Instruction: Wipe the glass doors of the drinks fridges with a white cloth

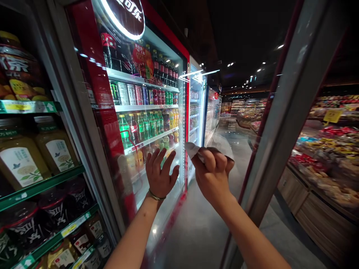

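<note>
My left hand (160, 175) is raised with its fingers spread, at or close to a clear glass door (193, 228); whether it touches the pane I cannot tell. A thin bracelet (157, 195) circles that wrist. To its right, my right hand (212, 175) is closed around a crumpled whitish cloth or tissue (192, 149), held up at the same glass. Part of the cloth sticks out left of the knuckles, and the rest is mostly hidden by the fingers. Through the pane a red drinks cooler (183, 48) shows, with bottles and cans on its shelves.
Close on the left, shelves (42, 190) hold juice bottles (21, 160) and dark-labelled containers. The door's metal frame (283, 130) slants down the right side. Beyond it stands a wooden display counter (316, 209) heaped with packaged goods. A grey aisle floor (238, 138) runs back between.
</note>
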Demonstrator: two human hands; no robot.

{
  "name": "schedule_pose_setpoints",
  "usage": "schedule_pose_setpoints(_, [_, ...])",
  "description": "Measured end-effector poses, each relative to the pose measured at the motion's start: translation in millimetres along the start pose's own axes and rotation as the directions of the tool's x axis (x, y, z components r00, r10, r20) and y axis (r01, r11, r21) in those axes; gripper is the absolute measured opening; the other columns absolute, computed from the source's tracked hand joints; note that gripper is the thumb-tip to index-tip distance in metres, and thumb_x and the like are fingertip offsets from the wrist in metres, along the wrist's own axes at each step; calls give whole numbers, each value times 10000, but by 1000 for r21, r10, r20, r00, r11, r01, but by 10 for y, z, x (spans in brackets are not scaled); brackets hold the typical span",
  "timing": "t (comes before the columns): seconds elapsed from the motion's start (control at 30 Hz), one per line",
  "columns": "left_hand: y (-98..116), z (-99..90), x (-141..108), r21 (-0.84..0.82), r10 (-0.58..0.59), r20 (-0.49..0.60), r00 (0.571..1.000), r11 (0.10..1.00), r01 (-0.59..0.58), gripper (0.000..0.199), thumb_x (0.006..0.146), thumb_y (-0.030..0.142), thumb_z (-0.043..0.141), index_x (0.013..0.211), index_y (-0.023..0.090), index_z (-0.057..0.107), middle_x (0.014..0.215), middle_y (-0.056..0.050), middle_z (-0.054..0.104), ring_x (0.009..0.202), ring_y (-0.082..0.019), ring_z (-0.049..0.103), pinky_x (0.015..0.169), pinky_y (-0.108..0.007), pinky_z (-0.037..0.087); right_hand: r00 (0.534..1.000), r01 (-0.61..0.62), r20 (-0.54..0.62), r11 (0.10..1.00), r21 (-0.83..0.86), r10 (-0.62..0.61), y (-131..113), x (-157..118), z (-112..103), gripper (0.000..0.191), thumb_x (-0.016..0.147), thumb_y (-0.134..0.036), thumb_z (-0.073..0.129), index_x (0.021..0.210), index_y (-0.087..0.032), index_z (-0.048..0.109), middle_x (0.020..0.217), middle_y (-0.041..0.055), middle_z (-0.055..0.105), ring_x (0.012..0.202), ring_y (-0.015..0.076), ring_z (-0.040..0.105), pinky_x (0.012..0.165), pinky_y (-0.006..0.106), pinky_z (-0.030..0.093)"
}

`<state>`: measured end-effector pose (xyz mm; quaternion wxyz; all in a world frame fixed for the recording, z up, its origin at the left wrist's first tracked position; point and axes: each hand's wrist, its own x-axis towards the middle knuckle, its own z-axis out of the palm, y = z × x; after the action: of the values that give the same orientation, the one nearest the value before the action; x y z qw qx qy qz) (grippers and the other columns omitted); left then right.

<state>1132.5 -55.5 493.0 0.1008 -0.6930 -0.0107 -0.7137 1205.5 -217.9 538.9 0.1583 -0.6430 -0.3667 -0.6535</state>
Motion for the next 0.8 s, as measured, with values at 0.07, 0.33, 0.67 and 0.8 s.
schedule_pose_setpoints(0.07, [2, 7, -1, 7, -5, 3, 1000, 1000, 4, 472, 951, 304, 620, 1415, 225, 580, 1377, -138, 618, 1426, -300, 478, 1218, -504, 342, 999, 29, 16, 1000, 13, -29, -22, 16, 27, 280, 928, -163, 603, 1121, -332, 716, 1185, 54, 598, 1158, 229, 439, 902, 394, 337])
schedule_pose_setpoints(0.33, [2, 29, 4, 1, -21, 15, 1000, 1000, 21, 440, 929, 276, 646, 1361, 198, 617, 1308, -151, 637, 1395, -301, 494, 1205, -518, 351, 997, -49, -59, 999, -12, 48, 35, -24, 77, 259, 899, -90, 617, 1029, -288, 723, 1114, 51, 610, 1126, 216, 455, 887, 385, 335])
schedule_pose_setpoints(0.67, [-18, 49, -22, -15, -45, 37, 998, 999, 45, 446, 959, 310, 615, 1399, 240, 602, 1322, -134, 644, 1365, -290, 538, 1220, -490, 339, 988, -119, -96, 993, -5, 118, -86, -81, 200, 336, 861, -48, 599, 1076, -283, 707, 1113, 59, 575, 1121, 213, 464, 885, 379, 340])
schedule_pose_setpoints(0.8, [-28, 37, -10, -43, -42, 38, 998, 998, 44, 487, 941, 271, 636, 1425, 253, 585, 1333, -124, 638, 1373, -284, 526, 1235, -482, 318, 987, -132, -95, 991, 11, 132, -174, -57, 224, 342, 863, -46, 588, 1087, -285, 686, 1103, 59, 574, 1108, 215, 466, 871, 376, 347])
